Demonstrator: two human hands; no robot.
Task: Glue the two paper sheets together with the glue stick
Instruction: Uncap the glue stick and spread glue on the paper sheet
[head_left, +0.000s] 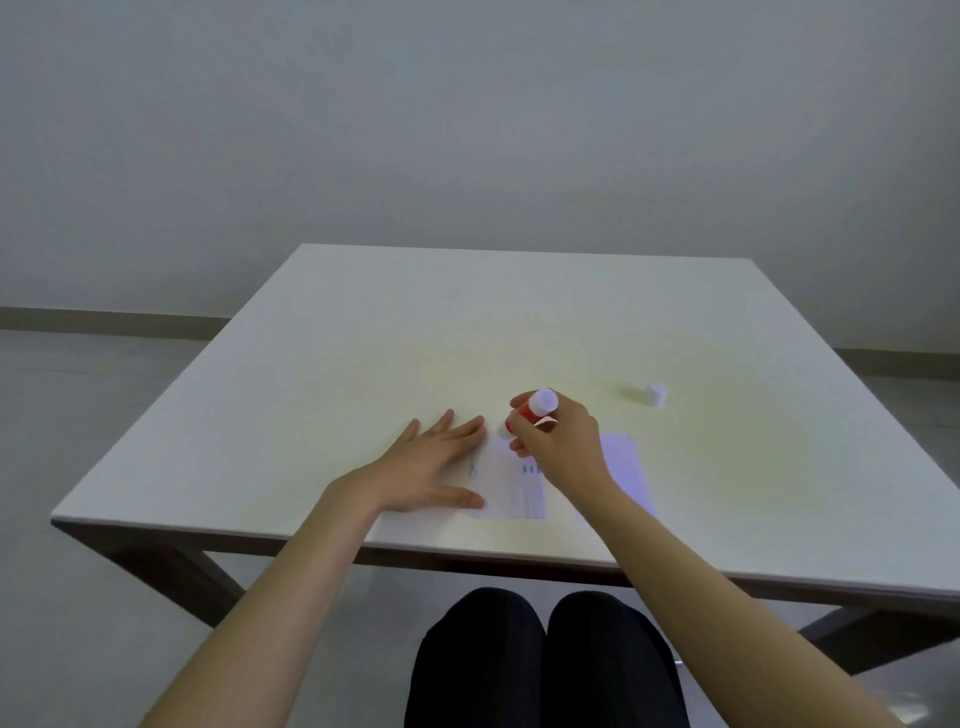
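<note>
Near table (363, 322) front edge, right hand (558, 441) grips glue stick (535, 408) over paper (511, 488).

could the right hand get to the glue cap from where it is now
Probably yes: the cap lies alone on bare table beyond the right hand, nothing between, though that hand holds the glue stick.

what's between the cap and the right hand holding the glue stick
Nothing: in the head view only bare table lies between the cap and the right hand gripping the glue stick.
</note>
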